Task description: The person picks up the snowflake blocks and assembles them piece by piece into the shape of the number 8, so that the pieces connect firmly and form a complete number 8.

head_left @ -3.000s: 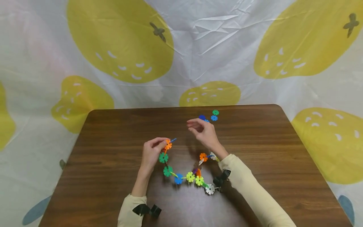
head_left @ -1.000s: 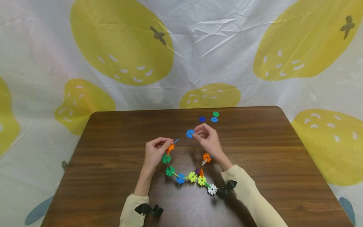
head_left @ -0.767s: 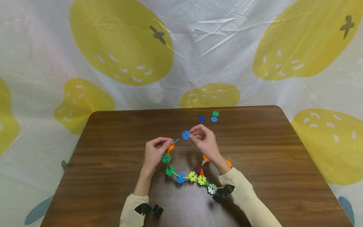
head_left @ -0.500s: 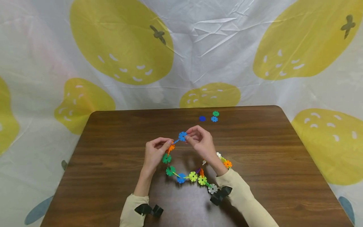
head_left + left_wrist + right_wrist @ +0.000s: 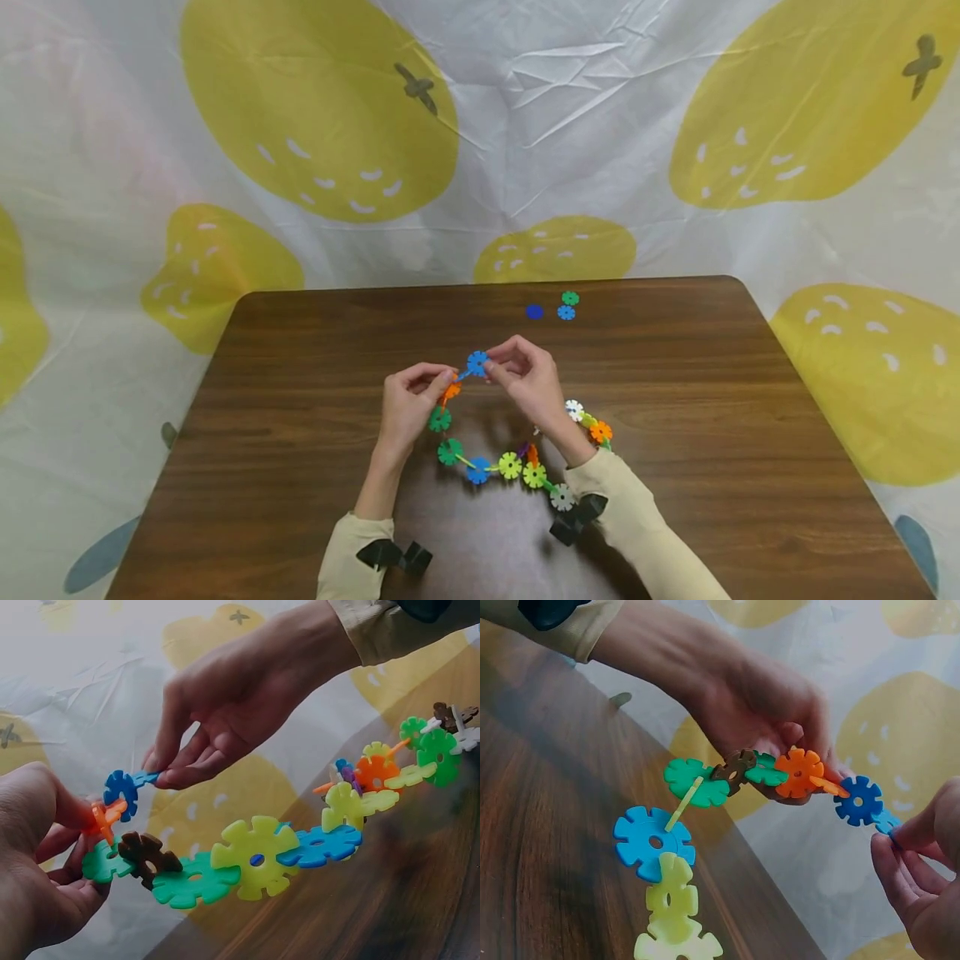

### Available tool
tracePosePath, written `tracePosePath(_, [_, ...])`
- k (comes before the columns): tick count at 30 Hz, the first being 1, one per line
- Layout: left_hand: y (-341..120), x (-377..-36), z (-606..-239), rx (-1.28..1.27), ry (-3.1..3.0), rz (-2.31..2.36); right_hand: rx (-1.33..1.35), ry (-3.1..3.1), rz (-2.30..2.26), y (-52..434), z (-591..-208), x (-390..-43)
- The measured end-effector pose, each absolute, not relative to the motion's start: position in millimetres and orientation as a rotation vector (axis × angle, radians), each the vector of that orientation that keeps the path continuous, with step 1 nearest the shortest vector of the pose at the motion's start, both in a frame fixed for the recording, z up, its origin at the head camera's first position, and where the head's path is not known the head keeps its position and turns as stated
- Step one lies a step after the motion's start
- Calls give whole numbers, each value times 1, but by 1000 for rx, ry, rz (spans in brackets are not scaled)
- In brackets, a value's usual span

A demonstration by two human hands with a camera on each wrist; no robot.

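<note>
A chain of colorful slotted snowflake discs (image 5: 450,452) hangs in a curve from my left hand (image 5: 405,408). That hand pinches the chain near its end, by an orange disc (image 5: 800,772). Beyond the orange one, a blue disc (image 5: 857,801) forms the chain's tip. My right hand (image 5: 528,379) pinches another blue disc (image 5: 477,363) between thumb and fingertips. In both wrist views this disc meets the tip disc edge to edge; how deep the slots engage cannot be told. Part of the chain is hidden behind my right forearm in the head view.
Near the table's far edge lie three loose discs: a dark blue disc (image 5: 535,312), a lighter blue disc (image 5: 566,312) and a green disc (image 5: 571,297). The wooden table (image 5: 300,350) ends at a curtain (image 5: 420,250) printed with yellow fruit.
My right hand has picked up a blue disc from the far side and brought it left to the chain's tip. My left hand has kept its hold with little movement.
</note>
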State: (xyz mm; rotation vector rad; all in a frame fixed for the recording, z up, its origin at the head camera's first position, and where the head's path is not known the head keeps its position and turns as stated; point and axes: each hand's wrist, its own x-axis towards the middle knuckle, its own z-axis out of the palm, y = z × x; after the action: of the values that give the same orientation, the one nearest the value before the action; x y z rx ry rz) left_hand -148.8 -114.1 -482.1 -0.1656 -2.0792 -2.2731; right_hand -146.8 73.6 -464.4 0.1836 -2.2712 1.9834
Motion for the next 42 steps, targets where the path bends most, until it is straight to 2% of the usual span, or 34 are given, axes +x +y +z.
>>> tracePosePath(5, [-108, -147, -484, -143, -2042, -2189, 152, -2178, 2063, 70, -466, -146])
tracePosePath(16, [-106, -139, -486, -54, -2022, -2082, 294, -2266, 2057, 72, -462, -151])
tracePosePath(28, [-113, -147, -474, -195, -2090, -2159, 262, -2201, 2224, 77, -463, -148])
tracePosePath(42, [-112, -157, -468, -256, -2338, -1989, 413, -2348, 2163, 76, -464, -155])
